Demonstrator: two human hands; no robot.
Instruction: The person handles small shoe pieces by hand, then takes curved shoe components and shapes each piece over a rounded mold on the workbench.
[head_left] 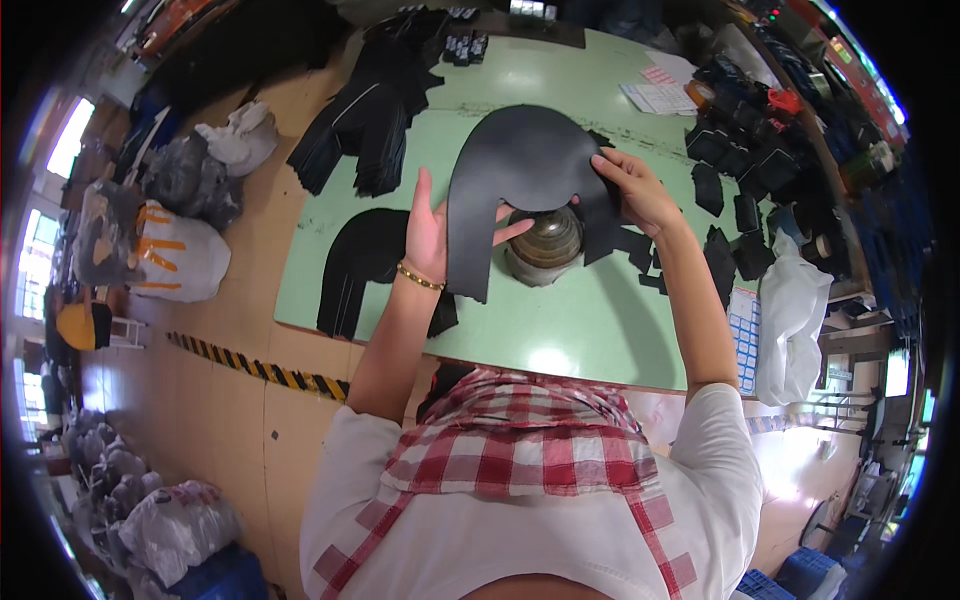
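While right hand (643,196) pinches black panel (525,150), left hand (428,240) spreads behind.

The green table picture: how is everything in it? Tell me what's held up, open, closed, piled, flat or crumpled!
Black arched piece, held up over the green table.
Left hand, open, fingers spread, partly behind the piece.
Right hand, closed on the piece's right side.
Round ribbed object, standing, partly hidden.
Far-left black stack, piled.
Paper sheets, lying flat.
White bag at right, crumpled.
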